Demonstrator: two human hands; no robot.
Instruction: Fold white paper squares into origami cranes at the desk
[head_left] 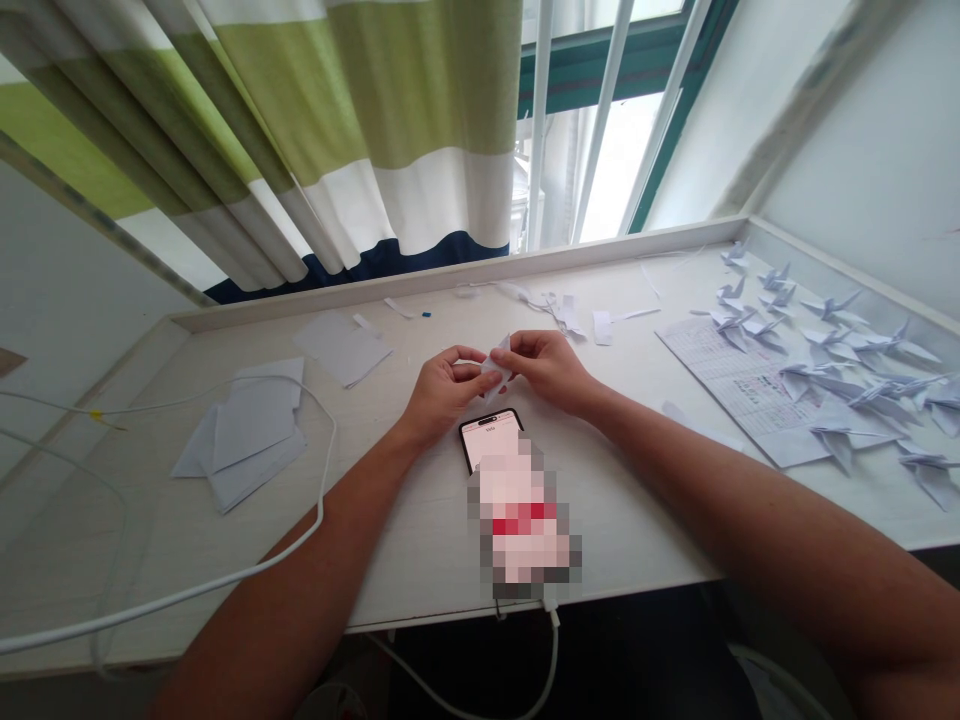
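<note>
A small folded piece of white paper (496,372) is held between my two hands above the middle of the desk. My left hand (447,392) pinches its left side between thumb and fingers. On the other side my right hand (546,368) grips the upper right part with thumb and forefinger. The fingers cover much of the paper, so its exact folded shape is partly hidden. Just below the hands lies a phone (491,432) with its screen lit and mostly blurred out.
Several folded paper cranes (829,375) crowd the right, some on a printed sheet (739,390). Stacked white sheets (255,425) and more squares (345,345) lie left. Paper scraps (570,315) lie behind the hands. A white cable (225,578) crosses over the left forearm.
</note>
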